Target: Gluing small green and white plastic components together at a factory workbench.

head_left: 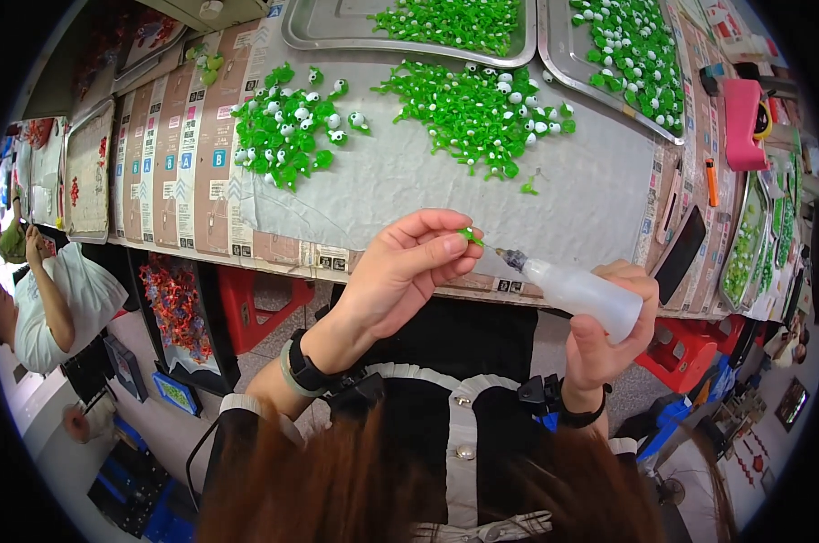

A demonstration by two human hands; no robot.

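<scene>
The fingers (450,244) of the left hand (400,271) were closed in a pinch on a small green plastic piece (470,237). The piece sat between the thumb tip and the forefinger tip, projecting to the right of them, with the remaining fingers curled close behind. The left hand was raised above the near edge of the counter (599,195).

The right hand (604,339) was wrapped around a translucent white plastic squeeze bottle (583,294), fingers closed on its body. The bottle was tilted, with its dark narrow nozzle (512,260) directed up and to the left. The nozzle tip lay just beside the green piece, slightly below and to its right; contact between them could not be determined.

Both wrists carried dark bands. On the counter, beyond the hands, a grey sheet (382,199) held two loose heaps of green plastic figures with white ball eyes: one heap at the left (287,127) and one at the centre (482,113). Two shallow metal trays (319,32) at the far edge held more of the same figures. A pink object (744,122) and an orange lighter (711,181) lay at the right side. Another person in a white top (52,308) was seated at the far left.
</scene>
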